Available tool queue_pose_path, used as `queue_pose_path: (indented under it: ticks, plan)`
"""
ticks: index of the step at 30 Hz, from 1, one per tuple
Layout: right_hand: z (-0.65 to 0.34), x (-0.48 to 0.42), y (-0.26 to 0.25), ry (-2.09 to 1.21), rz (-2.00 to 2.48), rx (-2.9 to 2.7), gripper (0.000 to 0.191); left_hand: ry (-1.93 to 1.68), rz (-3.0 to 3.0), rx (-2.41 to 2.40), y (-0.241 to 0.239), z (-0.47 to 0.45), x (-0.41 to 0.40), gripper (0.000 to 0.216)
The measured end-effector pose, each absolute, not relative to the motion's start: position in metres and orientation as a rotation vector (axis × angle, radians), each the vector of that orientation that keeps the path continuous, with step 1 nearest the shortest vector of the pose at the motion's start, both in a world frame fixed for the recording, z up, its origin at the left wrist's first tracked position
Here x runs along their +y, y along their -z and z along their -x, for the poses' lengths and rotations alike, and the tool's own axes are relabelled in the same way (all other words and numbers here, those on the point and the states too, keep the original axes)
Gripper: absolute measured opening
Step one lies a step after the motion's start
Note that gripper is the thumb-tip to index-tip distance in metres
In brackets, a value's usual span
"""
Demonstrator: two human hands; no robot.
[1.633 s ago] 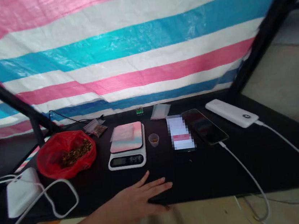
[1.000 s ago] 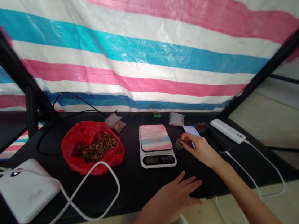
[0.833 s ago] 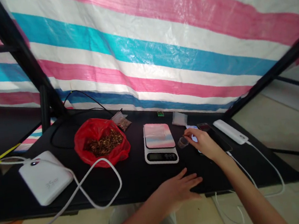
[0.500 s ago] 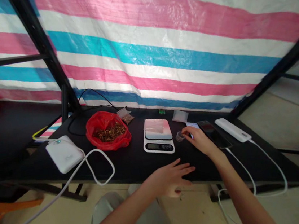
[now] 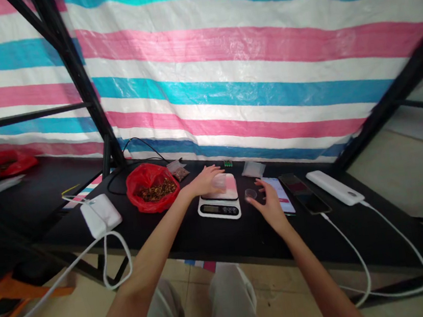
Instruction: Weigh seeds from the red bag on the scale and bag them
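The left hand [image 5: 207, 179] rests with fingers spread on the plate of the scale [image 5: 219, 203], on the black worktop [image 5: 190, 233]. The right hand [image 5: 269, 204] hovers with an open grip just beside the small clear cup [image 5: 250, 194], between scale and phone [image 5: 280, 200].

The left hand [image 5: 205, 180] rests on the kitchen scale [image 5: 219, 199], fingers on a small clear bag [image 5: 220, 182]. The right hand [image 5: 269, 204] curls open just beside a small clear cup [image 5: 250, 193] on the black table [image 5: 190, 233].
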State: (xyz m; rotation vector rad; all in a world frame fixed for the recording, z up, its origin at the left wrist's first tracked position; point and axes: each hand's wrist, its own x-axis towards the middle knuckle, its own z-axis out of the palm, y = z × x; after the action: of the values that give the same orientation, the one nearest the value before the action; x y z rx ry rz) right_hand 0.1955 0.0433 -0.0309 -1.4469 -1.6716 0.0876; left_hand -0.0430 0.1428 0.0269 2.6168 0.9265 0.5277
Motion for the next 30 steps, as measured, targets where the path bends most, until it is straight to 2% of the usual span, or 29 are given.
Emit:
queue_pose_path:
  ticks: [2,4,13,18,23,28,30]
  plan:
    - [-0.190,0.042,0.039,-0.077,1.452,-1.704,0.057,-0.434,-2.563,0.949,-0.022,0.045,0.162,0.089]
    - [-0.187,0.040,0.043,-0.082,1.458,-1.717,0.054,-0.428,-2.542,0.941,-0.016,0.046,0.170,0.091]
    - [-0.189,0.048,0.047,-0.223,1.455,-1.607,0.045,-0.646,-2.596,0.883,-0.013,0.048,0.172,0.062]
    - [-0.189,0.053,0.047,-0.335,1.394,-1.511,0.048,-0.755,-2.606,0.853,-0.010,0.042,0.172,0.062]
    - [-0.179,0.065,0.021,-0.361,1.264,-1.438,0.044,-0.863,-2.399,0.741,-0.007,0.043,0.170,0.046]
    - [-0.160,0.086,-0.020,-0.333,1.248,-1.671,0.045,-0.897,-1.943,0.653,-0.010,0.048,0.167,0.048]
    - [-0.154,0.094,-0.033,-0.300,1.228,-1.785,0.040,-0.927,-1.823,0.577,-0.010,0.047,0.168,0.050]
